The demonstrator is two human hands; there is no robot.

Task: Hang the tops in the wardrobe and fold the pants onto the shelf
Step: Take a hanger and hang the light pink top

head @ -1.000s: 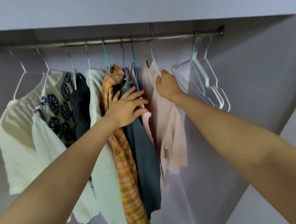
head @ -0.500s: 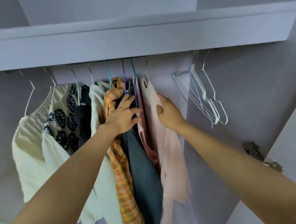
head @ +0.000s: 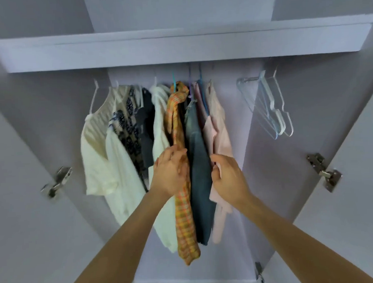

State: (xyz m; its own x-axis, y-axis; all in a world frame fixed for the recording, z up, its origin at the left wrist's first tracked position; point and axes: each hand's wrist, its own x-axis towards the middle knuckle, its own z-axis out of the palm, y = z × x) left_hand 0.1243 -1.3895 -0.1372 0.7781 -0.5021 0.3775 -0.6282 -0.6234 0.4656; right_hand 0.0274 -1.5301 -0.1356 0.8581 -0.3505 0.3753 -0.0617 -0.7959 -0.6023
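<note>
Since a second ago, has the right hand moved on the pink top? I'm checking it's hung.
Yes. The right hand has slid down the pink top, from its shoulder to mid-body.

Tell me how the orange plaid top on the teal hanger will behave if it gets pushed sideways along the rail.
The orange plaid top looks floppy: it hangs in a narrow, bunched strip, so it would probably swing and fold rather than slide stiffly. It seems light, thin fabric. Knotted or bunched at the hanger neck, it may stay on, though the left hand pressing it could drag neighbouring tops along.
</note>
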